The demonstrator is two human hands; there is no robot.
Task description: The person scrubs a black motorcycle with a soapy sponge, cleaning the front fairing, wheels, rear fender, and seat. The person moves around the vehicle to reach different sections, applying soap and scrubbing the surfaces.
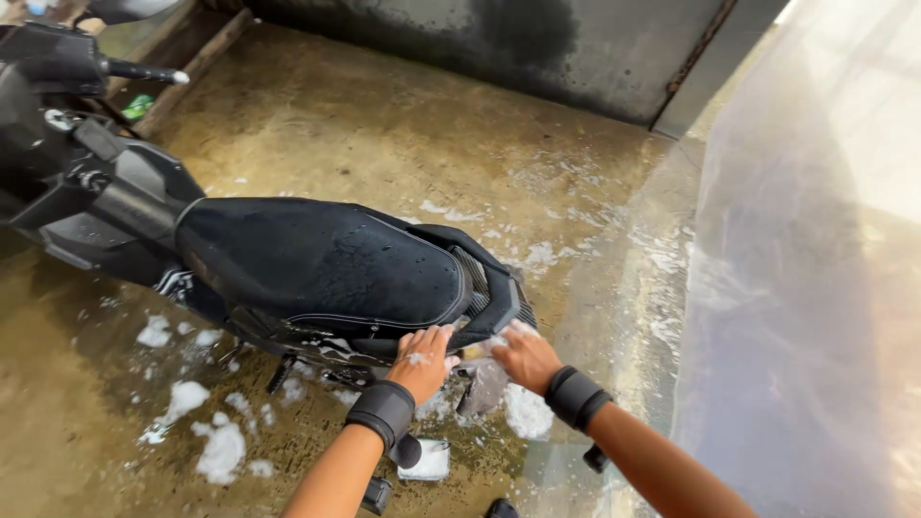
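A black scooter [288,259] stands on a wet concrete floor [384,134], and everything here is placed against it. Its long axis runs from the upper left of the view down to the lower right: the handlebar [144,72] end points to the upper left, the tail with its grab rail [499,288] points to the lower right, toward the person. The broad black seat [317,264] lies along that same line, beaded with water.

The left hand [422,360] rests on the scooter's side panel just below the rear edge of the seat, fingers spread and flat against the bodywork, with soap suds on the knuckles; it holds nothing that can be seen. The right hand [525,357] is at the tail, just under the grab rail, fingers pressed forward onto the rear bodywork; whether it grips a cloth or sponge cannot be told, since foam covers the fingertips. Both wrists wear black bands.

Patches of white foam [216,446] lie on the floor below the scooter's near side, and more foam streaks the floor beyond its tail. A dark, stained wall [537,48] runs behind the scooter on its far side. Past the tail, to the right, hangs a clear plastic sheet [815,288].
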